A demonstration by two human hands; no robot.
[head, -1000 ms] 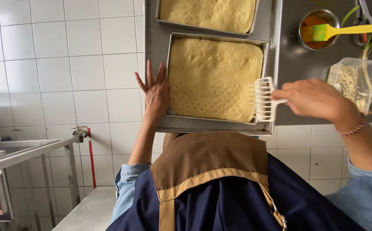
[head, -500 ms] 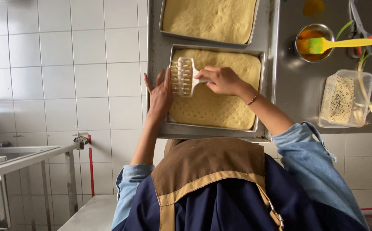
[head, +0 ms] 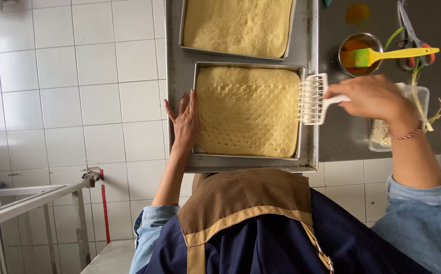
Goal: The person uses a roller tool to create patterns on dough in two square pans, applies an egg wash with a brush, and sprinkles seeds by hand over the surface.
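1. Nearest: brown and navy apron (head: 251,223), blue sleeves on both sides.
2. Left hand (head: 185,122) lies flat on the left rim of the near pan (head: 200,152); fingers straight, slightly spread, gripping nothing.
3. Near pan sits on a big steel tray (head: 309,152). Dough (head: 248,111) fills the pan, pale yellow, surface covered in rows of small holes.
4. Right hand (head: 375,99) has its fingers clamped on the handle of a white spiked roller (head: 312,99). Roller is at the pan's right edge, over the rim and tray.
5. Right of the tray, on the dark bench (head: 342,137): clear plastic tub (head: 382,134) with pale contents, partly hidden by the right wrist.
6. Further out: small metal bowl (head: 360,50) of orange liquid, with a yellow-handled brush (head: 393,53), green head, resting across it. Scissors (head: 413,35) just beyond, red on the handles.
7. Farthest: second pan (head: 182,30) of dough on the same tray, smooth top, cut off by the frame edge.
8. Left side: white tiled surface (head: 78,76), steel table (head: 27,195).
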